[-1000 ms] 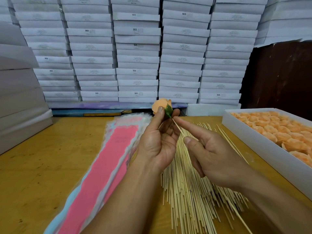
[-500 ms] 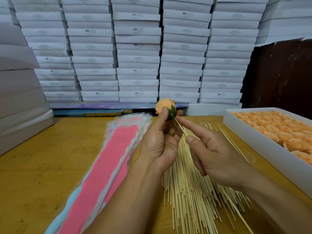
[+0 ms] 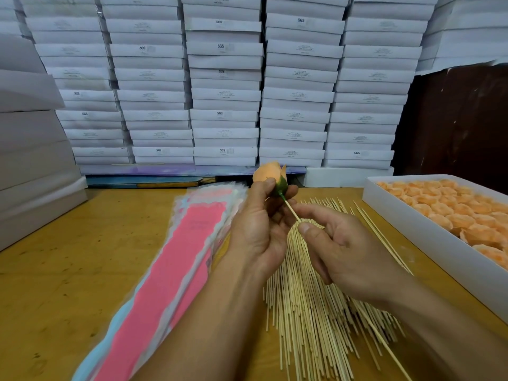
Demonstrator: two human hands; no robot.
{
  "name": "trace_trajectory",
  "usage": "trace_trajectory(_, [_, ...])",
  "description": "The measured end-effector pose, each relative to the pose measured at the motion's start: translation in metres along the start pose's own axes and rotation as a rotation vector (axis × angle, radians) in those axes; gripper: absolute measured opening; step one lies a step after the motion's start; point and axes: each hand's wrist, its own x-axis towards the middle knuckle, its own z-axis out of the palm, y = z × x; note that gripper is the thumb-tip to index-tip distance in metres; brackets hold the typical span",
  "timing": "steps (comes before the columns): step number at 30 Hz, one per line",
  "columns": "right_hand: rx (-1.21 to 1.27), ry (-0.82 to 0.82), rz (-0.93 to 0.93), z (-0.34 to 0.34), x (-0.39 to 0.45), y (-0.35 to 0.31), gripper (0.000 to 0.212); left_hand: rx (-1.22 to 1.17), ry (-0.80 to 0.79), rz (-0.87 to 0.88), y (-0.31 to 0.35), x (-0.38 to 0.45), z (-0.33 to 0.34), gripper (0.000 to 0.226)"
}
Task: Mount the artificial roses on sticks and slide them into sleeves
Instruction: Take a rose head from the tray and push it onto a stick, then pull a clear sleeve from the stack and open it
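Note:
My left hand (image 3: 261,226) holds an orange artificial rose (image 3: 268,173) by its green base, thumb and fingers curled round it, above the table's middle. A thin wooden stick (image 3: 292,209) runs from the rose's base down to my right hand (image 3: 341,248), which pinches it between thumb and forefinger. The stick's tip sits in the green base. A heap of loose sticks (image 3: 310,306) lies under both hands. A stack of pink and pale-blue sleeves (image 3: 170,270) lies to the left of the hands.
A white box (image 3: 428,243) full of orange roses stands at the right on the yellow wooden table (image 3: 82,257). Stacks of white cartons (image 3: 225,83) wall off the back and the left side. A dark brown panel stands at back right.
The rose has turned so that its base points down at the stick, and the stick's tip has gone into the base. My right hand has closed its thumb and forefinger on the stick.

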Motion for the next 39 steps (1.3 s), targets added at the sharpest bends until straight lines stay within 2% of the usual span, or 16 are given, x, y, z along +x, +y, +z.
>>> trace_trajectory(5, [0.017,0.002,0.007,0.005,0.001,0.003,0.036,0.034,0.118,0.052,-0.007,0.004,0.000,0.015])
trace_trajectory(8, [0.000,0.028,0.012,0.011,0.002,0.008,0.038,0.031,0.166,0.063,-0.012,0.006,-0.001,0.025])
trace_trajectory(14, [0.056,0.024,0.031,0.014,0.003,0.017,0.040,0.038,0.211,0.052,-0.016,0.011,-0.004,0.034])
trace_trajectory(20, [0.123,0.008,0.087,0.005,0.007,0.025,0.034,0.029,0.108,-0.035,-0.011,0.008,-0.007,0.009])
trace_trajectory(23, [0.150,0.007,0.100,0.004,0.007,0.028,0.033,0.040,0.077,-0.043,-0.012,0.009,-0.009,0.014])
trace_trajectory(26, [0.201,0.035,0.145,0.002,0.008,0.029,0.027,0.125,0.072,-0.017,-0.012,0.009,-0.009,0.033])
trace_trajectory(28, [0.247,0.075,0.197,-0.001,0.009,0.030,0.025,0.291,0.148,0.046,-0.014,0.010,-0.008,0.038])
trace_trajectory(32, [0.343,0.171,0.287,-0.008,0.012,0.030,0.025,0.736,0.309,0.176,-0.014,0.013,-0.009,0.015])
trace_trajectory(36, [0.427,0.224,0.311,-0.012,0.013,0.031,0.025,1.374,0.281,0.238,0.014,0.040,-0.009,0.014])
trace_trajectory(39, [0.417,0.235,0.321,-0.015,0.014,0.033,0.024,1.799,0.319,0.304,0.046,0.063,-0.026,0.019])
